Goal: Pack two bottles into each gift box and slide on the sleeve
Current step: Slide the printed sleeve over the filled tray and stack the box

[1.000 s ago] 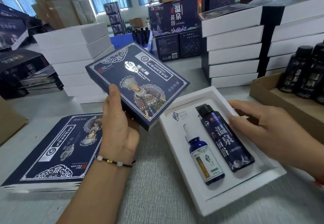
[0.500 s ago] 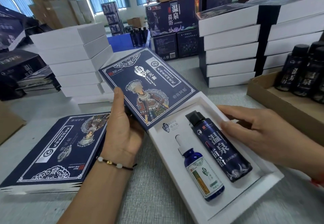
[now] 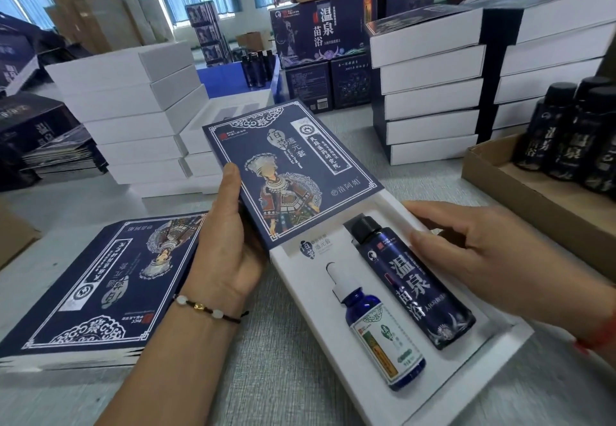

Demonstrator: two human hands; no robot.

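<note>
A white gift box [image 3: 496,355] lies open on the grey table, tilted. In its insert lie a small blue dropper bottle [image 3: 383,335] and a taller dark blue bottle [image 3: 413,282] with a black cap. My left hand [image 3: 230,245] grips a dark blue printed sleeve [image 3: 286,168] by its near edge. The sleeve's mouth covers the box's far end. My right hand [image 3: 473,252] holds the right side of the box, fingers curled over its wall beside the tall bottle.
A stack of flat blue sleeves [image 3: 96,292] lies at the left. White boxes are stacked behind [image 3: 133,105] and at the right rear [image 3: 430,92]. A cardboard tray [image 3: 520,188] with several dark bottles [image 3: 573,132] stands at the right.
The sleeve has come down and to the right from the air and now overlaps the far end of the box. The box has shifted slightly under my right hand.
</note>
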